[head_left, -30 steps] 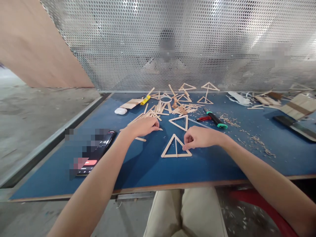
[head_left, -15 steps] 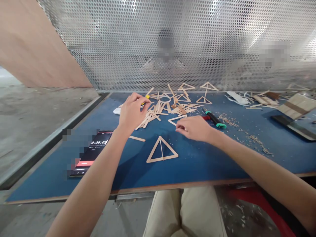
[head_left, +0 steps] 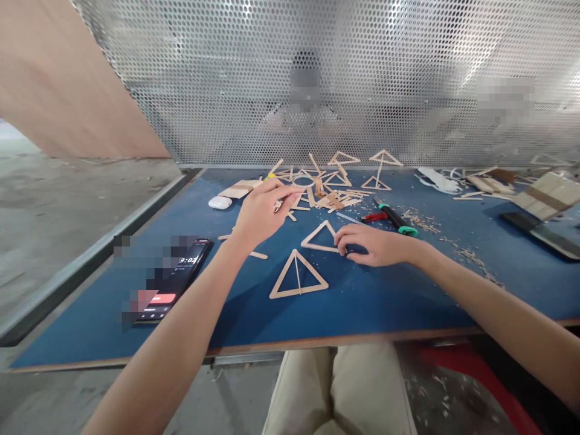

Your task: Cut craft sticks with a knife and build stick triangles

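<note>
Right hand [head_left: 369,246], head view: loosely curled, thumb parted from fingers; cannot tell whether it grips.
Pale triangle of flat wooden sticks [head_left: 314,234]: open-centred, flat on the blue tabletop [head_left: 385,302], its right side under those fingertips.
Left hand [head_left: 265,208]: raised, thumb and forefinger nearly meeting; cannot tell if anything is pinched.
Pale wooden triangle with a thin central bar [head_left: 297,272]: nearer the body, between the forearms.

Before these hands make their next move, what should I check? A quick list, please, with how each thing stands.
1. Right hand at the unbraced stick triangle: ok, over its right corner.
2. Braced triangle apart from both hands: ok.
3. Left hand empty: cannot tell, its grip is partly hidden.
4. Green-and-black tool apart from the right hand: ok, it lies farther back.
5. Table free of scraps: not ok, wood shavings lie toward the right.
</note>
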The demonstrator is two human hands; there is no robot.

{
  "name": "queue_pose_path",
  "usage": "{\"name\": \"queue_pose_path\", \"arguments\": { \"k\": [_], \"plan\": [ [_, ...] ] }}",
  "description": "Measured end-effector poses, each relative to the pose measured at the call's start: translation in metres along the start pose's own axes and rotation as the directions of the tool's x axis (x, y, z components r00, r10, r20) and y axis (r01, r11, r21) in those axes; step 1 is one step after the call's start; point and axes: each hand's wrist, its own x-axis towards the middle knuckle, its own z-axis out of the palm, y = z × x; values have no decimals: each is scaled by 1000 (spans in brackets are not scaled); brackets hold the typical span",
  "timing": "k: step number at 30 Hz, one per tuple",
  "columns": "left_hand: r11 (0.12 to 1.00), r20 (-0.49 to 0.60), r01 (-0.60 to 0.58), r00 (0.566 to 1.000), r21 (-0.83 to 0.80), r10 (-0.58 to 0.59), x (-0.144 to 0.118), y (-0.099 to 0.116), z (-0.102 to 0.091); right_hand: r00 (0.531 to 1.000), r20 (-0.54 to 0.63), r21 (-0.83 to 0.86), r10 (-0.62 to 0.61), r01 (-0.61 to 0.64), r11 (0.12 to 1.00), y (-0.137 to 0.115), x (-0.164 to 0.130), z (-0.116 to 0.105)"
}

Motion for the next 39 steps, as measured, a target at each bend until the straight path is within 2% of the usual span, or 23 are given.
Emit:
{"name": "queue_pose_path", "arguments": {
  "k": [6, 9, 14, 17, 21, 25, 29, 33, 39],
  "plan": [
    [988, 168, -21, 985, -152, 47, -1, 9, 10, 1000, 4, 45, 16, -16, 999, -4, -11, 1],
    [979, 252, -19, 965, -203, 71, -2, 20, 14, 998, -56, 69, 8, -4, 998, 3, -6, 8],
    [969, 323, 88, 946, -231, -9, -1, 27, 13, 984, -179, 60, 28, -18, 998, 9, 4, 20],
    [957, 354, 145, 934, -251, -49, 2, 23, 16, 967, -239, 56, 88, -77, 995, 9, 6, 12],
    [940, 430, 176, 902, -293, -35, 7, 25, 32, 903, -395, 21, 168, -174, 985, 13, 6, -5],
    [939, 516, 193, 856, -284, -20, 12, 38, 46, 938, -328, -16, 114, -126, 992, 17, 4, -7],
    [931, 604, 246, 796, -269, -36, 15, 45, 52, 955, -279, -41, 105, -121, 992, 16, 1, 0],
    [923, 656, 293, 752, -250, -61, 16, 42, 56, 955, -286, 0, 78, -81, 997, 17, 1, 2],
    [914, 715, 280, 699, -294, 17, 16, 32, 59, 965, -243, 14, 104, -103, 995, 21, 6, 7]
  ]
}}
